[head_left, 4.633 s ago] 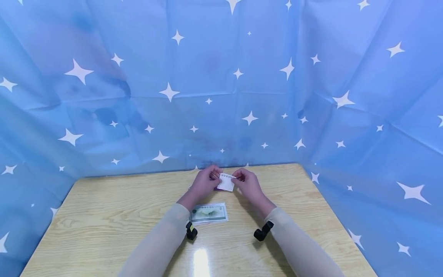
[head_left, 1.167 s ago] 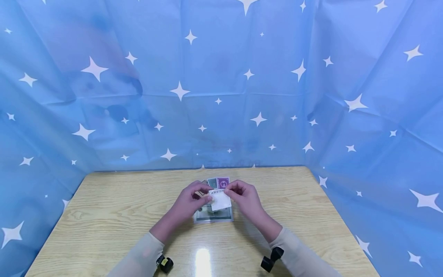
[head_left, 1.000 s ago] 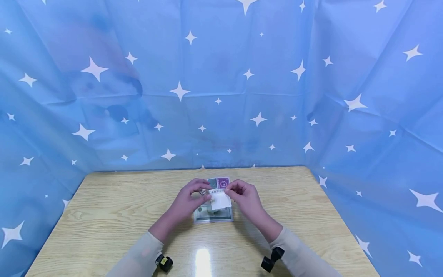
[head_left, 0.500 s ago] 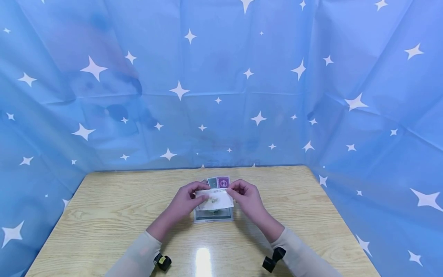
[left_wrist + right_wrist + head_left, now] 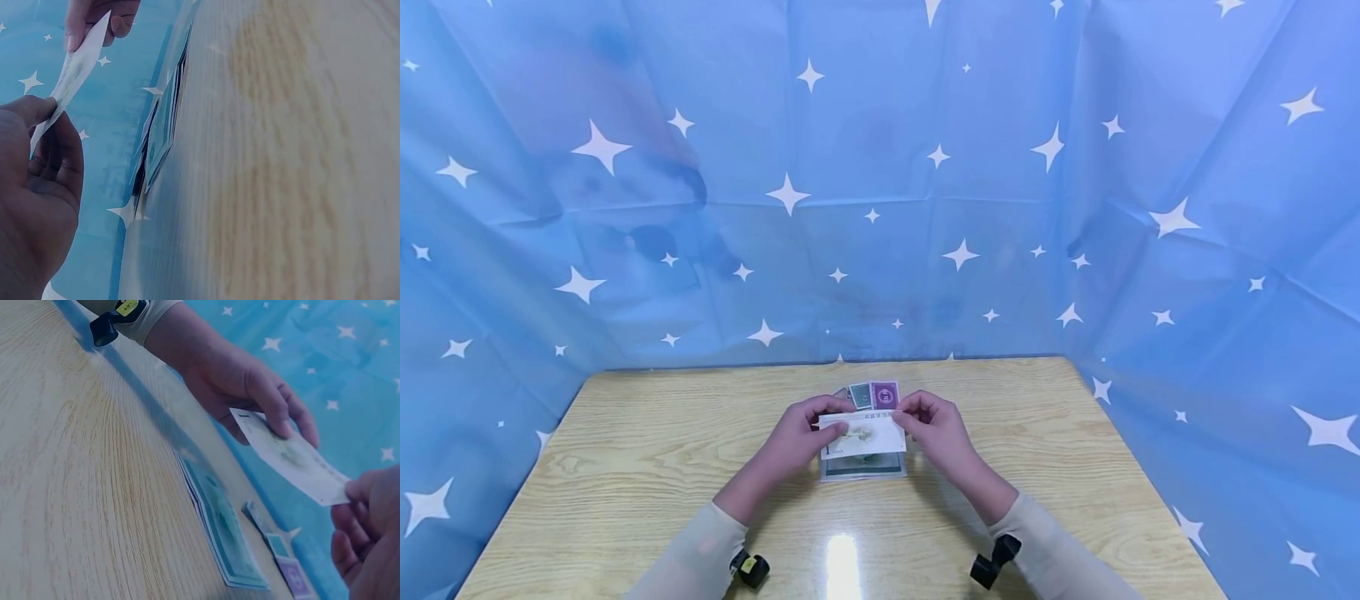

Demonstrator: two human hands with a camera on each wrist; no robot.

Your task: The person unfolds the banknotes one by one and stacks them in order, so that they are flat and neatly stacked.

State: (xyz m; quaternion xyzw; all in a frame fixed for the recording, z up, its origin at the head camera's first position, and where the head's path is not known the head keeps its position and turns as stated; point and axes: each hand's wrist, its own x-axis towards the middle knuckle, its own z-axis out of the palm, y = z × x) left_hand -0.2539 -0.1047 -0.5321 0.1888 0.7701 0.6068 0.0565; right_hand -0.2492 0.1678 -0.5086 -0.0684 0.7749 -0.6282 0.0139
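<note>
A pale banknote with a printed picture is stretched out between both hands, raised above the table in the wrist views. My left hand pinches its left end between thumb and fingers. At the other end my right hand pinches the upper right corner. Beneath the note, a flat stack of green banknotes lies on the table, partly covered in the head view. Just behind it lie small notes, a purple one and a green one, overlapping at their edges.
The wood-grain table reaches back to a blue star-patterned cloth that hangs behind and along the sides. Black wrist cameras sit on both sleeves. A bright light reflection shows on the table's near part.
The note was folded small and held over the back notes; the hands brought it nearer, over the green stack. It then opened out leftward to full length as the left fingers shifted along it.
</note>
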